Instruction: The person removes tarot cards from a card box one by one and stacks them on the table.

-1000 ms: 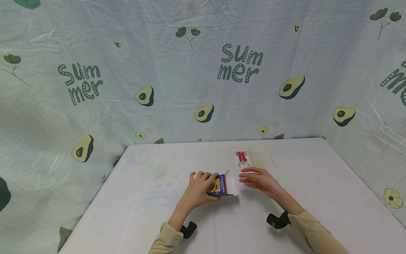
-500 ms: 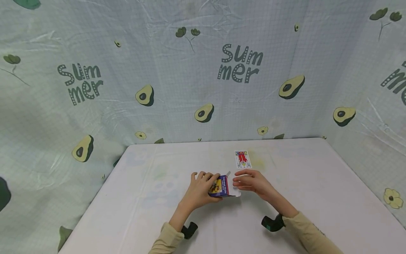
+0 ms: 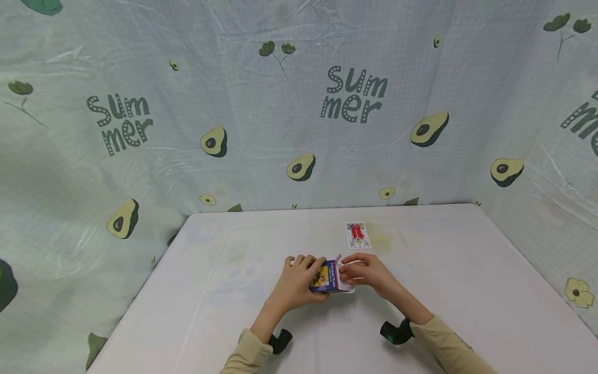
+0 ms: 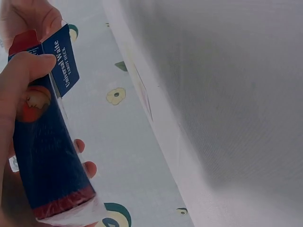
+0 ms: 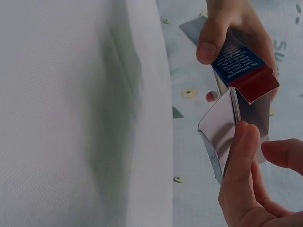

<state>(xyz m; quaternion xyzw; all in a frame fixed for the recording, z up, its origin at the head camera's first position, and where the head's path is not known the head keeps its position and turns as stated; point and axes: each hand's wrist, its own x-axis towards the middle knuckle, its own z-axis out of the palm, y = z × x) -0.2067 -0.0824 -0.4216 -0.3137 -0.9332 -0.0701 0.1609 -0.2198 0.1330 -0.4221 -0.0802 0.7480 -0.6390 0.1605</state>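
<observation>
My left hand (image 3: 295, 282) grips a blue-and-yellow tarot deck box (image 3: 321, 277) just above the table, thumb on one side and fingers on the other. The box's open end points right, its white-lined flap (image 5: 218, 120) folded out. Inside the opening, the edges of several cards (image 5: 236, 106) show in the right wrist view. My right hand (image 3: 366, 272) is at this opening, its fingertips right at the flap and card edges, the thumb held apart. In the left wrist view the box's blue side (image 4: 52, 151) reads as a tarot deck on its flap.
A single card (image 3: 357, 235) with a red figure lies on the white-covered table (image 3: 420, 244), beyond my hands. A printed cloth (image 3: 261, 114) hangs behind the table and along its sides. Dark wrist cameras (image 3: 396, 332) hang under both wrists.
My right hand has moved left and slightly down, from beside the box to its open end. The box in my left hand has shifted slightly right and toward me. The card stays put.
</observation>
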